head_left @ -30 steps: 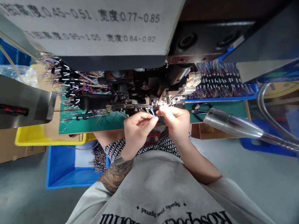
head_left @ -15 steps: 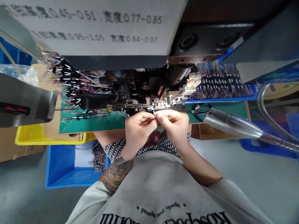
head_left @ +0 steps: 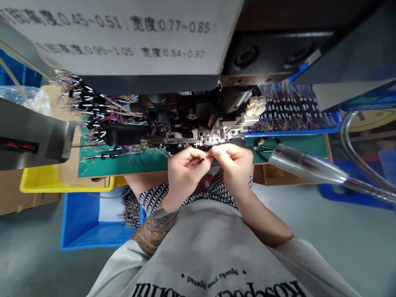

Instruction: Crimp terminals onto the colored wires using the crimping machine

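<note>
Side by side at the front of the machine, my two hands nearly touch at the fingertips. My left hand (head_left: 187, 172) is closed in a pinch, with the ends of thin wires (head_left: 206, 156) at its thumb and forefinger. My right hand (head_left: 234, 166) also pinches at the same wires, which are mostly hidden by the fingers. Just beyond the fingertips is the metal working head of the crimping machine (head_left: 214, 138), with a terminal strip (head_left: 179, 140) running in from the left.
Wire bundles (head_left: 92, 102) pile up at the left; more fill a blue tray (head_left: 294, 132) at the right. Black-handled cutters (head_left: 266, 147) lie on the green mat (head_left: 122, 165). A clear nozzle (head_left: 299, 164) juts in from the right. Yellow (head_left: 36, 185) and blue bins (head_left: 75, 225) stand left.
Both hands have shifted slightly right and back from the machine head. The coloured wire that stood up between the fingertips is now mostly hidden.
</note>
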The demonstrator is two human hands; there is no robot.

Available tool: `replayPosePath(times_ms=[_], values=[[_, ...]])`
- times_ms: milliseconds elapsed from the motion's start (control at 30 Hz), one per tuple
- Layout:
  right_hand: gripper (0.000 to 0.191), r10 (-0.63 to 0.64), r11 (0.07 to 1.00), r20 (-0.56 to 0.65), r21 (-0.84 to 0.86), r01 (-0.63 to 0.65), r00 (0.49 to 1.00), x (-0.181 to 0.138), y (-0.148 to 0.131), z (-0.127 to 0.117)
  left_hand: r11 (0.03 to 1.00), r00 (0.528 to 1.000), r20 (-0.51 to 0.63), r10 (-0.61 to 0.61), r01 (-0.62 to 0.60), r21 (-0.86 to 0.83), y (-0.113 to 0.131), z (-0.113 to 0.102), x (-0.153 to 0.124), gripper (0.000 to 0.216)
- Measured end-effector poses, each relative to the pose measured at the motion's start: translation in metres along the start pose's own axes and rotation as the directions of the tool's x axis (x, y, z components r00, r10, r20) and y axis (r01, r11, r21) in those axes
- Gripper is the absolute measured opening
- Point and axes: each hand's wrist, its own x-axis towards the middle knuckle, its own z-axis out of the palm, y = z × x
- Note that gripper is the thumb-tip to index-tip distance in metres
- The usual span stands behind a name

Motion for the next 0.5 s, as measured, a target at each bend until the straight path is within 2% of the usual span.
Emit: replayPosePath(times_ms=[133,500], values=[[0.035,0.023,0.996,0.029,0.081,-0.026,0.999,0.0027,-0.0012,0.0015,1.0,1.0,-0.003,0.001,-0.001,0.003,0.0001,0.0008,-0.0008,0.016],[0.033,0.013,0.999,0.02,0.033,-0.014,1.0,0.0046,0.0,0.0026,0.995,0.996,-0.069,0.06,-0.054,0.086,-0.0023,0.0011,-0.0012,0.017]])
